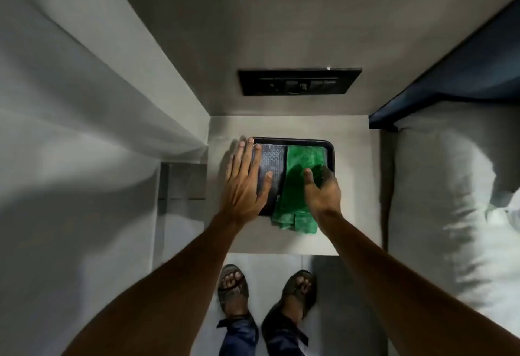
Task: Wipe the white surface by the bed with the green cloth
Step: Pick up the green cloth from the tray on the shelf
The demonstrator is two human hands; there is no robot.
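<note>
White bedside desk (351, 187) carries a black rectangular tray (292, 142); right hand (322, 189) pinches the crumpled green cloth (295, 187) lying lengthwise toward the person, left hand (244, 184) spread flat beside it.

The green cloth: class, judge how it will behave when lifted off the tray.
The green cloth probably hangs limp: it drapes over the black tray edge in folds. It looks thin, so likely light. The right hand pressing it suggests it may bunch when pushed.
</note>
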